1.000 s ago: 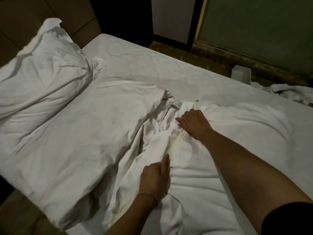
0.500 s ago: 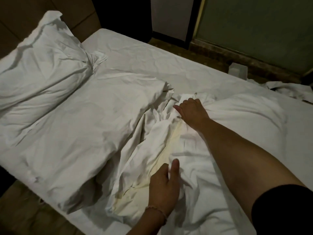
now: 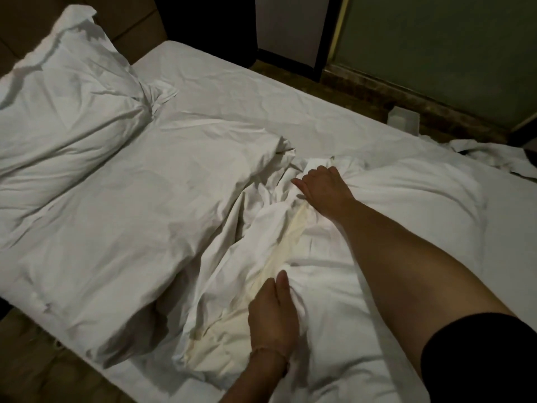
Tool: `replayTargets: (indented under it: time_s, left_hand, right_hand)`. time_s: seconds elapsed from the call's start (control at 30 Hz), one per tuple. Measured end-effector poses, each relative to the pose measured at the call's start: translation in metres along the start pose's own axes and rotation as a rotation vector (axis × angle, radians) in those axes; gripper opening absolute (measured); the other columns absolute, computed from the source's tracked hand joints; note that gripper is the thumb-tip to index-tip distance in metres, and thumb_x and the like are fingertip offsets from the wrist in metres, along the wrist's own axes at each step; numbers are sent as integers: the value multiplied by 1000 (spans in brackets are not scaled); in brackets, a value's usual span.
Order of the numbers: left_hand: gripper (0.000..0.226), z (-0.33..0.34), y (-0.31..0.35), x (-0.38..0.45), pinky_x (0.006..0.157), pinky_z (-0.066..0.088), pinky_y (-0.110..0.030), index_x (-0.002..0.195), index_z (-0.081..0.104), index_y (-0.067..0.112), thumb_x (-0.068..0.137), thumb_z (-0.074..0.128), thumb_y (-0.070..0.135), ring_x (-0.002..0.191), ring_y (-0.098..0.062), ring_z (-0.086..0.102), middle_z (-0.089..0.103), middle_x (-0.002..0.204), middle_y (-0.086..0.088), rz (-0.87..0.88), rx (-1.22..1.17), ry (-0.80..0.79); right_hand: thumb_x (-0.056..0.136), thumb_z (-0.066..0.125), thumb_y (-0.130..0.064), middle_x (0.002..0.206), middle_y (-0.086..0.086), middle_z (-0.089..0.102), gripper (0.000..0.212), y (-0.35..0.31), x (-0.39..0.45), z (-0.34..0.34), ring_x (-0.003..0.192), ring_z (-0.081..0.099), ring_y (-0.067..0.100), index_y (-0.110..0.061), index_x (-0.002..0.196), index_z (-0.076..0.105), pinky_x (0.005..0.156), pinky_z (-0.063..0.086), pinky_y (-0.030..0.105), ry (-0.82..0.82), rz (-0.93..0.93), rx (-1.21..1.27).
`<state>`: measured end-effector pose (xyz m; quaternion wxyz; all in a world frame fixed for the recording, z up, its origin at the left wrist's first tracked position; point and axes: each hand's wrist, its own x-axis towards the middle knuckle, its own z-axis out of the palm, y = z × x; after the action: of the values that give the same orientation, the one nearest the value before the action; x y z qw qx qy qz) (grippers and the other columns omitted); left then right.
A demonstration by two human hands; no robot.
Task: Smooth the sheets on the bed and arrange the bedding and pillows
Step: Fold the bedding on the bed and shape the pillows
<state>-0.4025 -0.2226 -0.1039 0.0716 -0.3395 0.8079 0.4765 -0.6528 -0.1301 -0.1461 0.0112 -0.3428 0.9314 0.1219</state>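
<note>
Here both hands — left, right — grip the bunched duvet between them.

I'm seeing the right hand's fingertips disappearing into bunched duvet cover, so grip's unclear. Left hand's fingers are burying in folds too. Pillow is running off the left edge. Crumpled white fabric is getting cut off at right; can't ID it.

Dim room, brown headboard, greenish wall
</note>
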Motion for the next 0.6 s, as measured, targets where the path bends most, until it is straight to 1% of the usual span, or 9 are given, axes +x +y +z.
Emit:
replayTargets:
  time_s: [0.07,0.13,0.17,0.23,0.27,0.33,0.47,0.53,0.6]
  left_hand:
    - [52,-2,-3,8,67,35,-22,71,58,14,103,34,47,71,-3,54,60,74,8,-11,-58,-24]
    - [51,-5,-5,11,75,40,-27,73,61,11,103,39,45,74,-5,56,63,76,3,-15,-98,-57]
    - [49,-6,-7,10,74,39,-28,69,58,12,103,42,43,72,-6,55,62,74,2,-10,-98,-70]
    - [48,-12,-11,8,68,34,-28,61,49,16,103,46,40,63,-6,48,55,66,2,-1,-92,-82]
    - [49,-16,-14,8,66,32,-28,59,45,17,103,48,39,60,-6,46,51,62,3,10,-82,-85]
    - [51,-24,-22,6,63,29,-27,56,41,18,102,51,39,58,-6,45,48,58,6,53,-34,-84]
    - [52,-37,-42,2,62,28,-29,55,40,19,101,52,41,56,-7,45,46,53,6,120,40,-51]
    - [52,-44,-50,-3,62,32,-34,56,41,19,101,52,43,56,-12,46,46,52,6,120,67,-28]
    - [51,-52,-59,-6,65,39,-37,56,43,18,100,52,42,60,-20,51,47,52,6,121,101,17]
  right_hand:
    - [95,59,-42,103,7,66,41,1,1,1,98,60,32,-27,133,58,85,43,41,1,0,-6]
    - [97,57,-44,107,8,66,42,1,-1,1,101,60,32,-29,136,55,87,43,41,-1,-7,-48]
    - [99,52,-44,113,9,64,44,1,-2,1,106,58,33,-29,140,51,91,42,42,-18,-18,-64]
    - [103,41,-44,126,13,57,47,1,-1,0,117,51,37,-27,147,40,100,36,46,-101,-22,-83]
    - [103,38,-44,130,15,55,49,2,0,-3,120,49,38,-26,149,37,103,34,48,-136,-23,-88]
    - [102,40,-45,130,17,54,51,2,1,-6,120,48,39,-24,149,37,104,32,49,-146,-30,-81]
    - [100,44,-46,123,19,57,51,-1,4,-14,114,50,39,-21,144,42,99,33,47,-114,-72,-73]
    - [102,43,-42,121,19,58,49,0,10,-15,114,50,40,-20,145,42,97,33,47,-98,-74,-77]
    - [105,35,-35,120,21,60,43,-2,17,-12,113,50,41,-17,143,47,98,32,47,-54,-78,-41]
